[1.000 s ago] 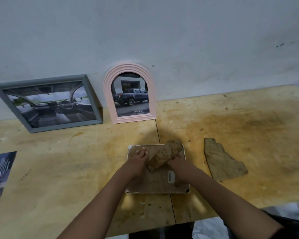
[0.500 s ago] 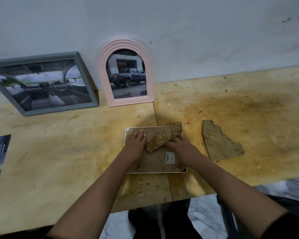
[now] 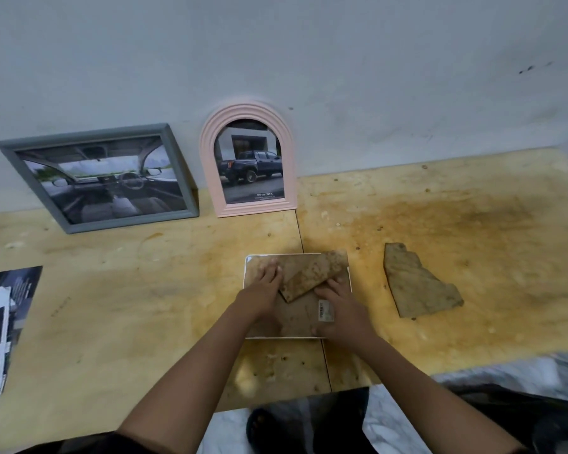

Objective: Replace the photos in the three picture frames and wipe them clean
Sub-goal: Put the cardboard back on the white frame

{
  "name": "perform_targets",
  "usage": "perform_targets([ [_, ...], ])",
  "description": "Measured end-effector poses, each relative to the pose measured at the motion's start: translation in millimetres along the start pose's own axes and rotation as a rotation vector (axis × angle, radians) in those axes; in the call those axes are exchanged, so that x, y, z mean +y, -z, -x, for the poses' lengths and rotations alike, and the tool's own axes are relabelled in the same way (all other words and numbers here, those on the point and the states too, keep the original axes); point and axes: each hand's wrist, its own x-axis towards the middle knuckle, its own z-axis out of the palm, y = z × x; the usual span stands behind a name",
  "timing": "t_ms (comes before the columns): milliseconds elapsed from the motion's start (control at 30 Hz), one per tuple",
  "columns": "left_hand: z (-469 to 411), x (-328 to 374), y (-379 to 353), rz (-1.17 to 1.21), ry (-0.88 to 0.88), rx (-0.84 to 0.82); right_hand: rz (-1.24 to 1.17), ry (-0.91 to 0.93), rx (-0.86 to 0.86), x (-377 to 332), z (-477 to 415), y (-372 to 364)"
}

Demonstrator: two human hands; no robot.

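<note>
A white picture frame [image 3: 245,290] lies face down on the wooden table, its brown backing board [image 3: 295,319] up. A stained stand flap [image 3: 312,273] crosses the backing's upper part. My left hand [image 3: 263,293] presses flat fingers on the backing's upper left, beside the flap. My right hand [image 3: 338,306] lies spread on the right side, next to a barcode sticker [image 3: 325,310], fingertips at the flap's lower edge. A grey frame [image 3: 128,222] with a car-interior photo and a pink arched frame [image 3: 207,152] with a pickup photo lean on the wall.
A torn brown board piece [image 3: 417,286] lies on the table to the right of the white frame. Loose printed photos [image 3: 0,309] lie at the table's left edge. The table's near edge [image 3: 276,404] is close, with marble floor below.
The view has shifted a little. Both hands stay on the frame's backing in nearly the same places.
</note>
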Motion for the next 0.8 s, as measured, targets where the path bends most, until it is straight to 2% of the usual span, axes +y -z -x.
perform_targets([
  [100, 8.6, -3.0, 1.9, 0.14, -0.045, 0.08, -0.093, 0.005, 0.017, 6.4, 0.0, 1.3],
  [133, 12.2, -4.8, 0.1, 0.264, -0.056, 0.182, -0.136, -0.01, 0.071, 8.1, 1.1, 3.4],
  [200, 20.4, -9.7, -9.3, 0.461, 0.022, 0.51, -0.202, -0.105, 0.221, 10.8, 3.3, 8.7],
  [233, 23.9, -13.2, -16.1, 0.476, 0.106, 0.643, -0.215, -0.179, 0.275, 12.1, 3.8, 11.9],
  [267, 26.4, -17.3, -24.0, 0.472, 0.191, 0.705, -0.219, -0.256, 0.295, 13.7, 3.2, 14.2],
  [333, 28.8, -20.1, -36.0, 0.492, 0.334, 0.67, -0.224, -0.375, 0.239, 14.9, -0.8, 15.5],
  [400, 28.9, -16.5, -40.0, 0.496, 0.378, 0.6, -0.22, -0.42, 0.13, 12.2, -5.5, 14.2],
  [533, 28.1, -4.8, -41.3, 0.481, 0.447, 0.657, -0.254, -0.455, 0.066, 4.7, -9.4, 14.7],
  [600, 30.7, -1.1, -39.6, 0.523, 0.48, 0.719, -0.236, -0.445, 0.113, 2.6, -5.8, 16.5],
  [700, 39.4, 5.4, -25.9, 0.683, 0.39, 0.929, -0.327, -0.311, 0.299, 0.3, -2.0, 22.6],
  [800, 50.6, 15.3, 3.9, 1.015, 0.295, 1.059, -0.754, -0.166, 0.438, -8.8, -7.9, 38.5],
])
